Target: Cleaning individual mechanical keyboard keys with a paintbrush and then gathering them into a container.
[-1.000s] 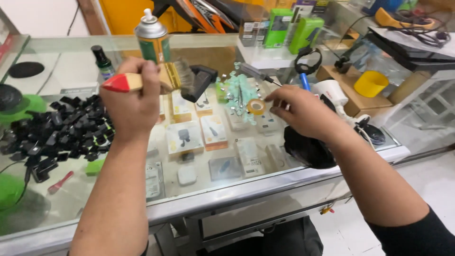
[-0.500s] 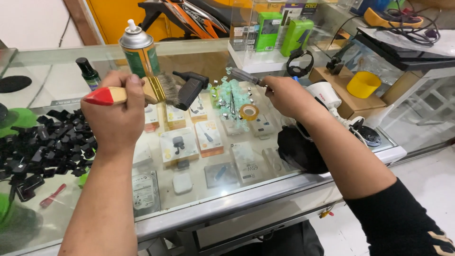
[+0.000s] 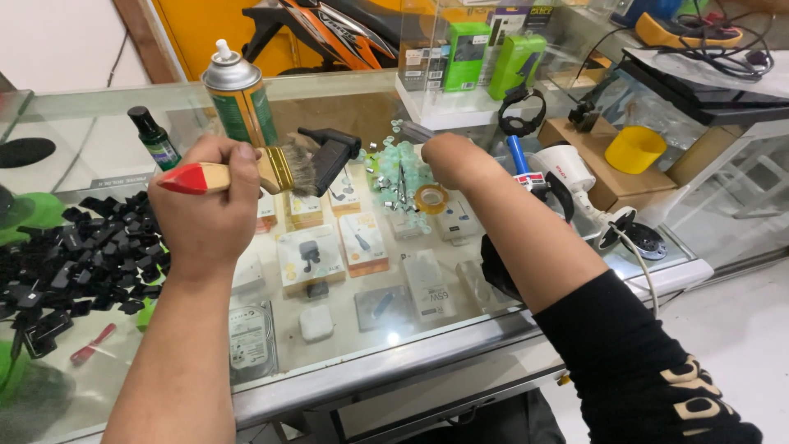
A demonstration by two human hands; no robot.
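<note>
My left hand (image 3: 205, 205) is closed round the wooden, red-tipped handle of a flat paintbrush (image 3: 283, 168). Its bristles point right and almost touch a black plastic part (image 3: 330, 154) lying on the glass counter (image 3: 394, 353). My right hand (image 3: 448, 156) is curled over a scatter of small pale green parts (image 3: 393, 168). It grips a small grey metal tool (image 3: 415, 130) that sticks out beyond the knuckles. A roll of tape (image 3: 431, 198) lies just in front of that hand.
A spray can (image 3: 238, 99) and a small dark bottle (image 3: 153, 136) stand behind the brush. A heap of black key caps (image 3: 74, 247) fills the left. A yellow cup (image 3: 634, 149), a cardboard box and cables crowd the right. The counter's metal edge runs along the front.
My right hand has moved left and farther away, from beside the tape roll to over the green parts. My left hand keeps the brush at about the same place.
</note>
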